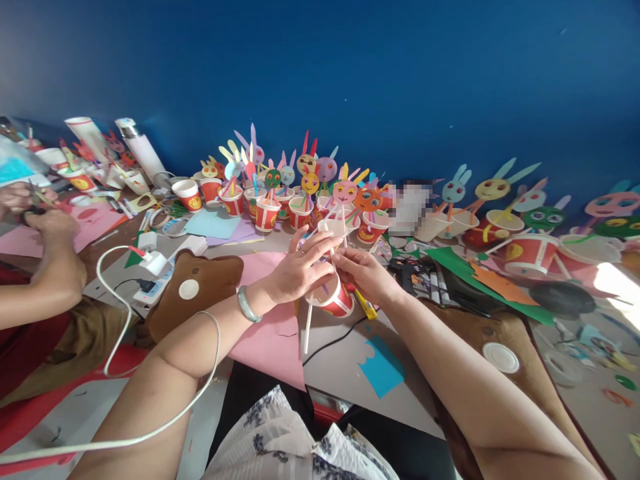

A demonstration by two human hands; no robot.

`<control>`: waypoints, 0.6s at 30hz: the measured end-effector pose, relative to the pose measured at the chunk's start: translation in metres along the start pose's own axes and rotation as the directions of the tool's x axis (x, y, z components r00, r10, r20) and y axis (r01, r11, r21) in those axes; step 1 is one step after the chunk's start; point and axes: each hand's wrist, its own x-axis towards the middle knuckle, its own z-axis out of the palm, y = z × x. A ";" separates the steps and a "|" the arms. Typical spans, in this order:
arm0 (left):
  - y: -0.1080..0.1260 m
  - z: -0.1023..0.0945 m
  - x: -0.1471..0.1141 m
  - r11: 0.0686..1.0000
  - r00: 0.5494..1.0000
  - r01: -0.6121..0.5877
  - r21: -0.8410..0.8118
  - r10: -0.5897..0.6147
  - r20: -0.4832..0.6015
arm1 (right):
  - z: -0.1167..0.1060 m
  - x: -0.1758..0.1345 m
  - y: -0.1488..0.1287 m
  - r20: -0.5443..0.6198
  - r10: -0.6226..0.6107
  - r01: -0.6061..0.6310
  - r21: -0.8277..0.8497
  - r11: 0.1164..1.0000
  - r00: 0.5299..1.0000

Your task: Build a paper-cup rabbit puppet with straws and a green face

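Just in front of me a red and white paper cup (340,301) stands on the table, a white paper straw (307,328) slanting down at its left side. Over this cup, my right hand (364,272) pinches a thin white stick between thumb and forefinger; its ends are partly hidden. My left hand (303,268), a jade-like bangle on its wrist, has its fingers stretched out and apart next to the right fingertips. Whether it touches the stick I cannot tell. Right behind the fingers are another paper cup (332,229) and a pink paper rabbit face (344,192).
Decorated cups with paper faces (310,180) line the blue wall. Pink paper (265,340), a blue scrap (383,367) and a yellow glue tube (366,305) lie near. A white cable (165,420) crosses my left arm. At left, another person's hands (50,217) hold scissors.
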 end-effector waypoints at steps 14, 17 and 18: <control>-0.004 0.000 -0.001 0.999 0.989 0.027 -0.042 -0.020 0.143 | -0.001 0.002 0.007 -0.018 0.051 -0.051 0.017 0.999 0.999; -0.004 -0.003 0.001 0.993 0.979 0.068 -0.096 -0.048 0.197 | -0.005 0.001 0.003 0.026 0.039 -0.039 -0.020 0.999 0.999; -0.004 -0.003 0.002 0.990 0.976 0.081 -0.115 -0.055 0.212 | -0.006 0.001 0.001 0.053 0.032 -0.031 -0.029 0.999 0.998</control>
